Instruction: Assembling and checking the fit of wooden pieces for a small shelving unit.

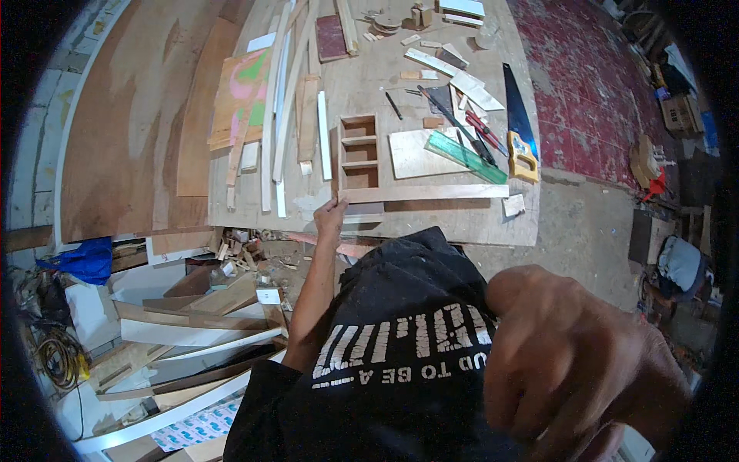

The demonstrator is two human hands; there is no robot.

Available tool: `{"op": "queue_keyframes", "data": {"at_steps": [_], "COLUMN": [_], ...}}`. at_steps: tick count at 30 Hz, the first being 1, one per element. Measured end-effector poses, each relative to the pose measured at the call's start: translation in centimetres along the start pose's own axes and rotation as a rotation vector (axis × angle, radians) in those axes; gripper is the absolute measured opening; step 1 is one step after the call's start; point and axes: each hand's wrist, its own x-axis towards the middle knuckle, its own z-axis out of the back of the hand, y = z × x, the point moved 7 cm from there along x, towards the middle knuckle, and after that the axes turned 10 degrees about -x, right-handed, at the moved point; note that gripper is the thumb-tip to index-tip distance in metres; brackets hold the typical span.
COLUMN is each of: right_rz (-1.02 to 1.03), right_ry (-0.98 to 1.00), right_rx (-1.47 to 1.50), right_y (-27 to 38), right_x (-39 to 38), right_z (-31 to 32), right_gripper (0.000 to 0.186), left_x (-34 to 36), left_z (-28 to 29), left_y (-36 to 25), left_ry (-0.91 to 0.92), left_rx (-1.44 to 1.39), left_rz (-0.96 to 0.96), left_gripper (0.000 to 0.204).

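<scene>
With right hand [566, 362] curled to the near right of the box [359, 165], contents unclear, pinching a wood strip [431, 192] at the box's near left corner with left hand [329, 219].

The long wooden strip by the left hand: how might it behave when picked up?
The long wooden strip is probably fairly stiff, since it looks straight. Being narrow, it is likely light. With the left hand at one end, lifting there would probably let the far end dip.
</scene>
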Motion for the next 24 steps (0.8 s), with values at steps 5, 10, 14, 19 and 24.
{"op": "queue_keyframes", "data": {"at_steps": [5, 10, 14, 19, 24], "right_rz": [0.002, -0.002, 0.007, -0.002, 0.0], "right_ry": [0.033, 0.055, 0.057, 0.066, 0.065], "right_rx": [0.061, 0.12, 0.185, 0.262, 0.353], "right_y": [-1.0, 0.4, -0.6, -0.8, 1.0], "right_x": [0.0, -1.1, -0.7, -0.5, -1.4], "right_z": [-2.3, -3.3, -5.6, -4.6, -2.6], "right_gripper": [0.032, 0.03, 0.029, 0.027, 0.026], "left_x": [1.0, 2.6, 2.1, 2.0, 1.0], "left_z": [0.4, 0.7, 1.2, 0.4, 0.9], "left_y": [2.5, 3.7, 4.1, 2.9, 2.8], "left_ry": [0.01, -0.005, 0.018, -0.003, -0.009], "left_rx": [-0.056, -0.05, -0.058, -0.045, 0.001], "left_rz": [-0.041, -0.066, -0.022, -0.014, 0.01], "left_gripper": [0.045, 0.049, 0.046, 0.034, 0.039]}}
